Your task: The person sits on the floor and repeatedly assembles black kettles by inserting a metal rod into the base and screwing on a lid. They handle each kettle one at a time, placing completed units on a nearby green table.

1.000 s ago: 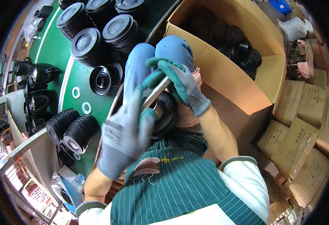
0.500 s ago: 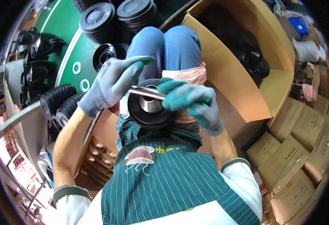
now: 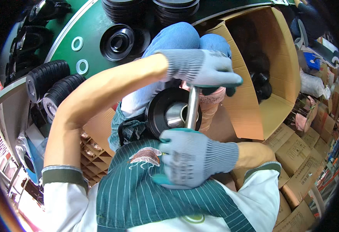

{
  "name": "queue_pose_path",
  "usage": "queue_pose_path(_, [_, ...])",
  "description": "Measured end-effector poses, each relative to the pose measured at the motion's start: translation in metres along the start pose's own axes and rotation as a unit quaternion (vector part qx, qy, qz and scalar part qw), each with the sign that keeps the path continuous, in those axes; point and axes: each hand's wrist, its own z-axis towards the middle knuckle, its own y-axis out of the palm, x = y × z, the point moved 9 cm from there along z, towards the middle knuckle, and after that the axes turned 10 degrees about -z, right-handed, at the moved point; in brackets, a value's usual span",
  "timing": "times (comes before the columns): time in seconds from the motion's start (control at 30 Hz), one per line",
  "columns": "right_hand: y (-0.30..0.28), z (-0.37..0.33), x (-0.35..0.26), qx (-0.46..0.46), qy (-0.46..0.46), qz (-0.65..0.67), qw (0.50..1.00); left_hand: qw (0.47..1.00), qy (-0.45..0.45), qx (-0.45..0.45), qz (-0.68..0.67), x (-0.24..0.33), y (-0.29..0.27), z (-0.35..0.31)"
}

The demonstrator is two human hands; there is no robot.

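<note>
My gloved right hand (image 3: 192,156) is closed round the lower end of a shiny metal tube (image 3: 192,108), which stands nearly upright in the view. At its upper end, my gloved left hand (image 3: 204,69) lies across the tube, palm against it and fingers stretched to the right. Behind the tube a round black base (image 3: 159,112) rests tilted on my lap. From its middle rises a silver cone-shaped collar (image 3: 174,115), partly covered by the tube. Part of the base's right side is hidden behind the tube and my right hand.
On the green table stand black disc stacks (image 3: 176,13), another black round part (image 3: 117,42) and two pale rings (image 3: 82,66). An open carton (image 3: 250,112) with dark parts is at right, closed cartons (image 3: 293,149) beyond. A divided box (image 3: 94,156) sits below left.
My left hand has swung right, over the tube's upper end. My right hand has come down and left. The tube has turned from nearly level to nearly upright, and the view has shifted.
</note>
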Motion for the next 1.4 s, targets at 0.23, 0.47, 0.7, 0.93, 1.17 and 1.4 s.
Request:
queue_pose_path(0.23, [-0.044,0.041,-0.045,0.239,-0.146,-0.405,0.87,0.963,-0.108,-0.068,-0.239,-0.047,0.033,0.037])
queue_pose_path(0.47, [-0.036,0.028,-0.045,0.062,-0.094,-0.372,0.921,0.833,-0.167,0.037,-0.527,-0.042,0.01,0.009])
queue_pose_path(0.7, [-0.018,0.046,-0.045,0.081,-0.008,-0.403,0.911,0.872,-0.192,-0.042,-0.448,-0.011,0.039,0.027])
queue_pose_path(0.93, [-0.041,0.083,-0.056,0.291,0.015,-0.525,0.8,0.842,0.038,-0.217,-0.492,0.042,0.058,0.048])
queue_pose_path(1.17, [-0.071,-0.019,-0.098,0.425,-0.071,-0.336,0.837,0.915,-0.068,0.367,-0.155,-0.018,-0.088,-0.048])
queue_pose_path(1.4, [-0.038,-0.112,0.033,0.505,0.131,-0.127,0.843,0.551,-0.648,0.266,0.454,-0.091,-0.173,-0.324])
